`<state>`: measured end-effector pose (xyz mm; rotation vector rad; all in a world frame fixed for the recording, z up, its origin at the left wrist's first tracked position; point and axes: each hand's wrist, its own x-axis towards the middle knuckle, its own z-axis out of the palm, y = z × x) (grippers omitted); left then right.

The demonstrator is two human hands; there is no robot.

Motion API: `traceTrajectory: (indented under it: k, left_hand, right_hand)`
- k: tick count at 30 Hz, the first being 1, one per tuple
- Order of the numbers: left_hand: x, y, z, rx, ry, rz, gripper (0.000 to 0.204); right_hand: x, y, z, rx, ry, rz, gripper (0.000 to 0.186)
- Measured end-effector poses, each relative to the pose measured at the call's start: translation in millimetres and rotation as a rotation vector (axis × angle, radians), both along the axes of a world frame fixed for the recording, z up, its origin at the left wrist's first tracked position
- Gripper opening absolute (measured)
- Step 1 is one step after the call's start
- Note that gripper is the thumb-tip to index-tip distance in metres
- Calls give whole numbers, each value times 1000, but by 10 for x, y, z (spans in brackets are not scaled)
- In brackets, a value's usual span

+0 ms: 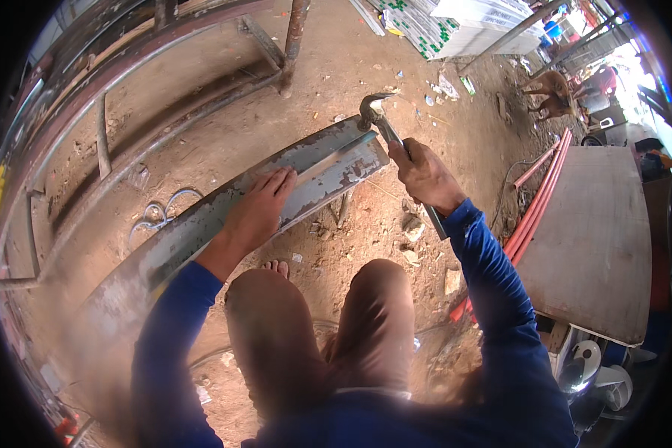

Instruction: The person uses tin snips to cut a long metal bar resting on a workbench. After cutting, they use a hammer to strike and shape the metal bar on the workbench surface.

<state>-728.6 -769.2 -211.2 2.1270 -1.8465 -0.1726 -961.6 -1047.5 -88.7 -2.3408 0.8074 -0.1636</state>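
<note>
So a thin grey metal strip [334, 158] is laid along the paint-chipped grey metal beam [190, 235], pressed by the flattened left hand [260, 205], with a steel claw hammer [385, 129] clenched in the right hand [429, 179]. Left hand could get whacked if a blow's misplaced, tbh.
</note>
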Motion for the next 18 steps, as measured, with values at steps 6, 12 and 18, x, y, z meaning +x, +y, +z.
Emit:
traceTrajectory:
  k: [6, 12, 18]
  left_hand:
    - [95, -22, -163, 42, 37, -10, 79]
    - [72, -50, -194, 56, 31, 4, 84]
    - [105, -50, -296, 17, -7, -7, 83]
  right_hand:
    - [136, 78, 26, 7, 116, -44, 52]
    - [298, -6, 281, -73, 163, -10, 54]
    - [399, 27, 255, 10, 410, -5, 68]
